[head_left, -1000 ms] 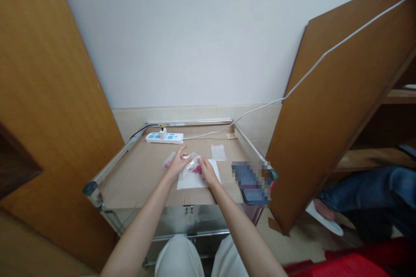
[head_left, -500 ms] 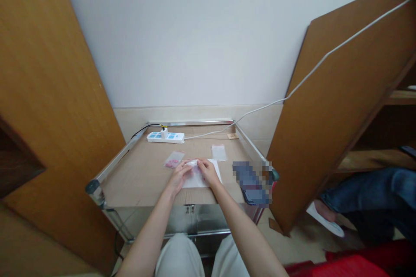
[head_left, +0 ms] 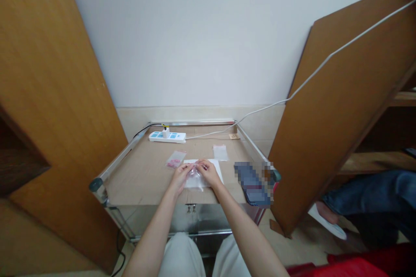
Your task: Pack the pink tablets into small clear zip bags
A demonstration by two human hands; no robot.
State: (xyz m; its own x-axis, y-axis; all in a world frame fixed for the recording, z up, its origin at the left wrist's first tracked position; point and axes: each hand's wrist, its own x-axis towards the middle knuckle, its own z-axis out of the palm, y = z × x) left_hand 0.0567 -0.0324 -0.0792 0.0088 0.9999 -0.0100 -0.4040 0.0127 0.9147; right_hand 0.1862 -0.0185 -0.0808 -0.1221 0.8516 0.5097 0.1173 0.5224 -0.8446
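Observation:
Between my two hands is a clear plastic bag, its top edge pinched by the fingers of both. My left hand grips the bag's upper left part, and my right hand grips the upper right. Something pinkish shows near the fingertips, too small to make out. Beneath the bag lies a white sheet of paper. Beyond my left hand rests a clear bag with small pink pieces. A stack of clear bags or a single one lies beyond my right hand; I cannot tell which.
A white power strip with a plug stands at the back left of the cardboard-covered table. Its white cable runs off to the right. A dark blue, partly pixelated item lies at the right edge. A person's leg is at far right.
The bag between my hands has spread and now hangs lower over the paper, its lower edge showing. My fingers have drawn closer together at its top. The view has shifted slightly.

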